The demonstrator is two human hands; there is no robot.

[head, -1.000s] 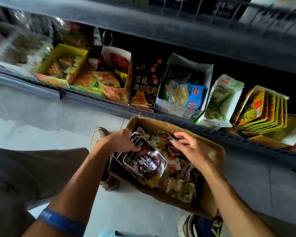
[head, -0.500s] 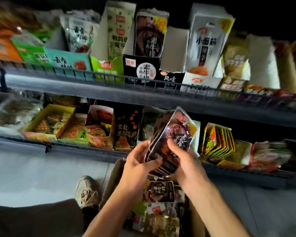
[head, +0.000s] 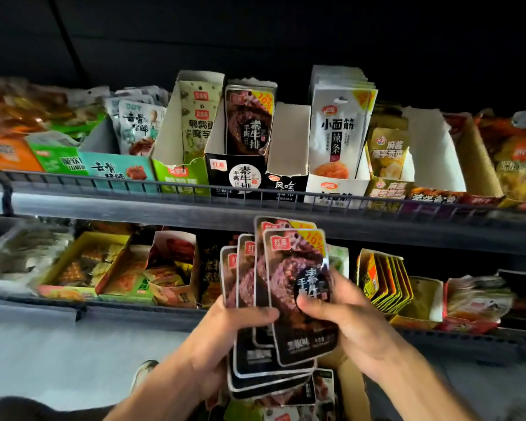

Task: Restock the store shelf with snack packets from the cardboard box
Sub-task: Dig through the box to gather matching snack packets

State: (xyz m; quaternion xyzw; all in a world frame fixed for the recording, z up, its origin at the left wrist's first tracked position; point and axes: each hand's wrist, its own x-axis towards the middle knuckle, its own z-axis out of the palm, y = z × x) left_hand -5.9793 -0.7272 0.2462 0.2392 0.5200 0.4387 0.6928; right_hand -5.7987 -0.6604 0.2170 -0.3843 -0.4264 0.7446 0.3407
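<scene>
1. Dark glossy snack packets [head: 289,287], fanned, sit below the matching shelf box [head: 243,174].
2. My left hand [head: 225,335] grips their lower edge; right hand [head: 343,317] pinches the front one.
3. I judge none shelved yet; the cardboard box [head: 351,387] underneath holds more.

Glossy plastic snack packets [head: 289,287], matt grey shelf edge [head: 104,205], probably metal, brown cardboard box [head: 351,387]

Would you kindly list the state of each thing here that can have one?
Dark packets: fanned stack, held upright by both hands.
Left hand: grips the stack.
Right hand: grips the stack.
Cardboard box: open, packets inside.
Black display box: open-topped, part full.
Box beside it: looks empty.
</scene>
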